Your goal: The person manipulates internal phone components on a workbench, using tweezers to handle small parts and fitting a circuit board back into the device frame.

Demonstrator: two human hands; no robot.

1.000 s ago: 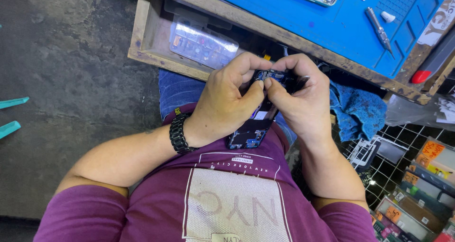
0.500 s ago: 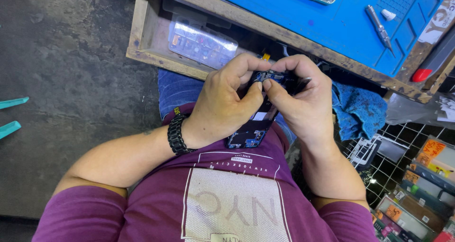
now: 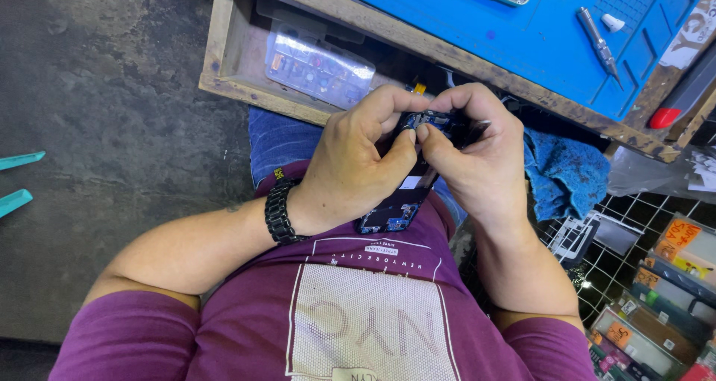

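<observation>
Unmoved, left hand [image 3: 358,165] and right hand [image 3: 477,153] seemingly pinch opened phone [image 3: 403,202].

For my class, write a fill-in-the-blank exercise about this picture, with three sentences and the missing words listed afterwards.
1. Both hands, the left hand and the right hand, hold an opened ____ over the lap.
2. The mat on the bench is ____ in colour.
3. The black watch band is worn on the ____ wrist.

Missing words: phone; blue; left
</observation>
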